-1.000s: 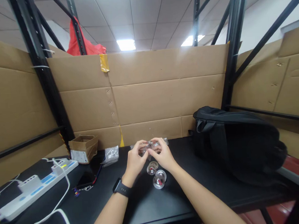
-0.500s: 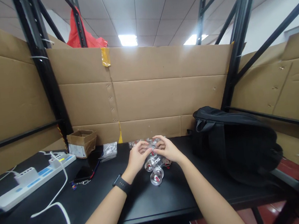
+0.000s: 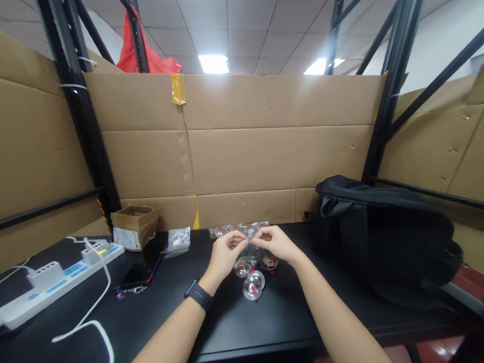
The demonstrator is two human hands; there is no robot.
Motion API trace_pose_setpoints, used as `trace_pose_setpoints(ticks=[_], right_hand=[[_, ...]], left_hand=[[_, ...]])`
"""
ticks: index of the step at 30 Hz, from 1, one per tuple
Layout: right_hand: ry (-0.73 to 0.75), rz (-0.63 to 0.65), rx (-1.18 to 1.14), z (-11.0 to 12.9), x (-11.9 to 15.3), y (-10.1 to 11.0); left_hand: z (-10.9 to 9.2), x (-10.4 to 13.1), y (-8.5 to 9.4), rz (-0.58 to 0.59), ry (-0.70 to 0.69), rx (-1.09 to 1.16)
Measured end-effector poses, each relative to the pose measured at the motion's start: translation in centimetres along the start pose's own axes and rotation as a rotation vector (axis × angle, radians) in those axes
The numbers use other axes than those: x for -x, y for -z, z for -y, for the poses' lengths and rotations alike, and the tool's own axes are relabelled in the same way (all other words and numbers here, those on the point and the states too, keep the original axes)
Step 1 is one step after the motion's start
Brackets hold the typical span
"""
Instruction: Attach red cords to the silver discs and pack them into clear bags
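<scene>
Clear plastic piece (image 3: 252, 249) over the black worktop (image 3: 277, 325); I read both grips, left hand (image 3: 225, 255) and right hand (image 3: 280, 244), as pinched nearly closed on it; I'd pinch lightly, evenly, clear of the nearer discs (image 3: 253, 286).

Cardboard panels (image 3: 240, 159) between black rack posts (image 3: 92, 142) suggest a workshop or storeroom.

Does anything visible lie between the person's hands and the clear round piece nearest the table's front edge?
Yes. A second clear round piece lies between the nearest piece and the left hand, and a third piece lies close by the right hand, seemingly partly in its way.
</scene>
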State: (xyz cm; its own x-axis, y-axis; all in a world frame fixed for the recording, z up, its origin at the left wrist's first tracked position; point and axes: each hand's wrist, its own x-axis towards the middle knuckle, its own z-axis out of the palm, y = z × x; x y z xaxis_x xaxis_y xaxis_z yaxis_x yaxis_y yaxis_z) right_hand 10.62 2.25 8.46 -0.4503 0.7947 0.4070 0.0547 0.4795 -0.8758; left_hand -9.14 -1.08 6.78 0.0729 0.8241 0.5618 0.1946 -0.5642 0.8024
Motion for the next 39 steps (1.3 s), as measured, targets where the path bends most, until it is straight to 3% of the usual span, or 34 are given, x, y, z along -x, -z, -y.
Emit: trace_pose_setpoints(ticks=[10, 19, 25, 28, 31, 33, 36, 39], right_hand=[[0.058, -0.251, -0.059, 0.0, -0.4, -0.3], [-0.016, -0.115, -0.139, -0.7, -0.2, -1.2], [-0.051, -0.119, -0.117, -0.8, -0.3, -1.4], [-0.073, -0.142, -0.097, -0.8, -0.4, -1.3], [-0.067, -0.157, -0.093, -0.8, -0.4, -1.2], [-0.06, -0.155, -0.095, -0.8, -0.4, -1.1], [-0.053, -0.134, -0.103, -0.8, -0.4, -1.2], [-0.047, -0.114, -0.105, -0.8, -0.4, -1.2]], left_hand=[[0.8, -0.2, 0.7, 0.05, 0.067, 0.061], [1.0, -0.8, 1.9, -0.142, 0.078, 0.1], [1.2, -1.4, 3.8, -0.087, 0.039, -0.176], [0.9, -2.0, 6.5, -0.231, 0.026, -0.332], [0.6, -2.1, 11.1, -0.466, 0.099, -0.501], [0.8, -1.7, 14.5, -0.557, 0.209, -0.675], [1.8, -1.1, 18.3, -0.501, 0.394, -0.865], [3.2, -0.7, 19.3, -0.411, 0.506, -0.991]])
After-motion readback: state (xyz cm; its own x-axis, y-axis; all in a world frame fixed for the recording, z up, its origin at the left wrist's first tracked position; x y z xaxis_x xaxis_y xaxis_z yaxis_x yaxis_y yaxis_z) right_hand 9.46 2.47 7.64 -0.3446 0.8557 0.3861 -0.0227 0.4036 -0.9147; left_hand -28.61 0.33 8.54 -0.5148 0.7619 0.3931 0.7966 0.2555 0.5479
